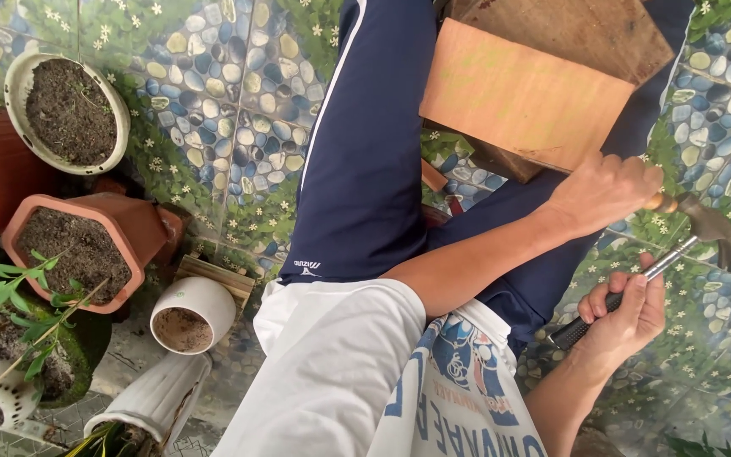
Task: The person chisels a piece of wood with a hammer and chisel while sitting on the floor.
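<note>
My right hand [628,315] grips the black handle of a claw hammer [704,227]. Its steel shaft runs up to the head at the far right. My left hand [604,195] reaches across my navy trouser leg, its fist closed around a small orange-brown piece that touches the hammer head; what the piece is I cannot tell. Just above that hand lies a light wooden board [524,95], resting on a darker board [590,34]. Both hands are over the pebble-patterned tile floor [230,110].
Pots stand along the left: a white bowl of soil [68,112], a hexagonal terracotta pot [79,250], a small white pot [189,316], a ribbed white pot [159,396] and a green plant [12,315]. A small wooden pallet [215,276] lies beside them.
</note>
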